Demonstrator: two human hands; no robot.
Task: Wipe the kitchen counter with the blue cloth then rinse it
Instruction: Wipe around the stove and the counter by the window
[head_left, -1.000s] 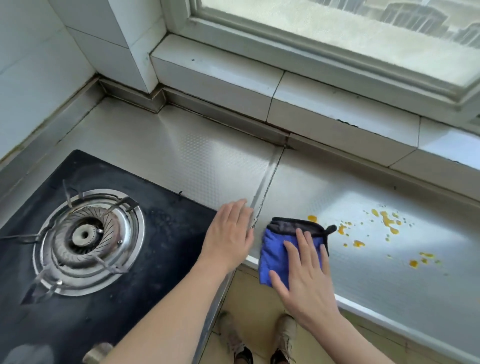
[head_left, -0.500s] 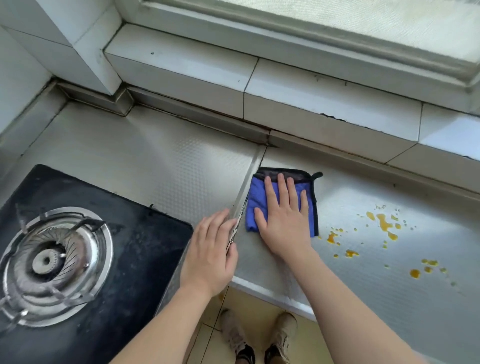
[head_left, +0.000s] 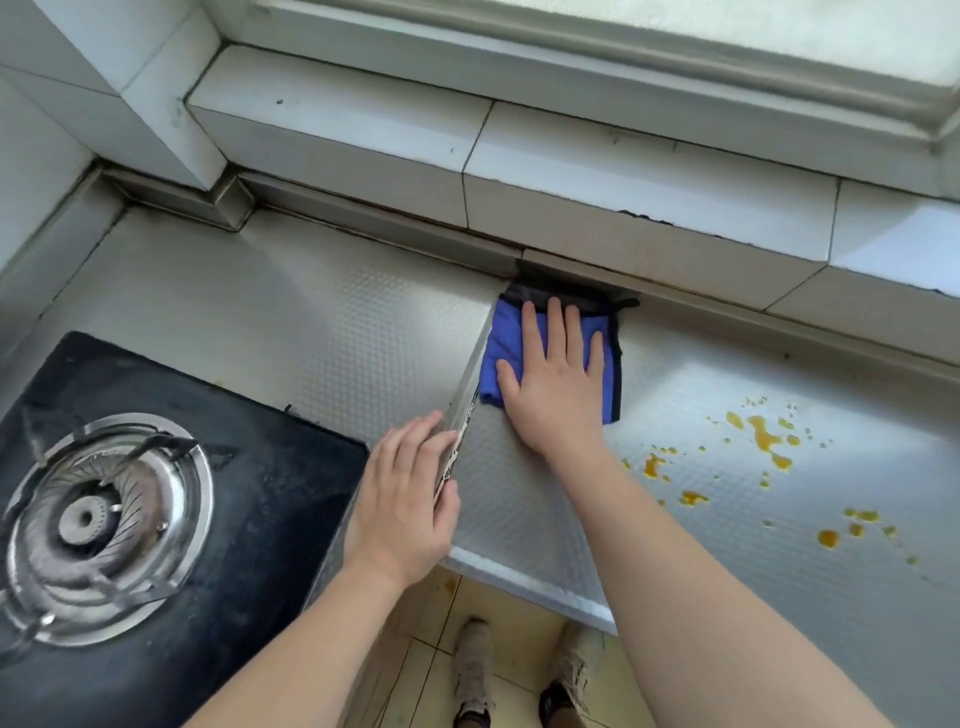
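One blue cloth (head_left: 511, 343) under my right hand (head_left: 558, 382), fingers spread flat pressing it on the counter (head_left: 322, 332), my left hand (head_left: 402, 499) flat beside, one burner (head_left: 85, 522) further left, yellow spatters (head_left: 763, 441) right.

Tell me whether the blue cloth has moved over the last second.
Yes. The blue cloth slid away from the counter's front edge to the back wall, beside the seam.

Your two arms are bare all the way up, with no sleeves. Your left hand (head_left: 402, 491) and right hand (head_left: 558, 387) have no rings, no watch and no gloves. Your nails are short and plain. On your feet you wear worn, dusty grey-brown shoes (head_left: 475, 670) with dark toes.
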